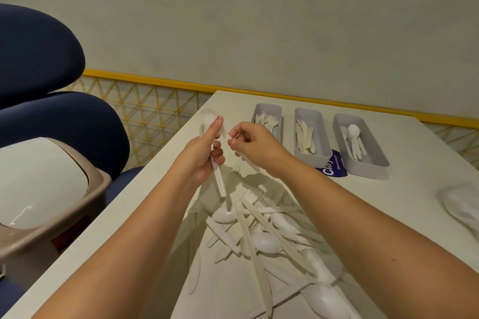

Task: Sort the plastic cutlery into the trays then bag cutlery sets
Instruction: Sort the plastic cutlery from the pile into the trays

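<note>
This looks like a canteen or café seating corner, not a home: a white worktop (404, 189) stands against a plain, scuffed wall (259, 21) that ends low down in a yellow rail (181, 83) over yellow lattice (145, 116), and navy padded chairs (39, 54) crowd in on the left. A beige swing-lid bin (98, 189) sits just beside the worktop. Three grey trays (309, 159) hold white plastic forks, knives and spoons sorted by kind, with a loose heap of the same disposable cutlery (259, 235) nearer the camera, as in food service.
</note>
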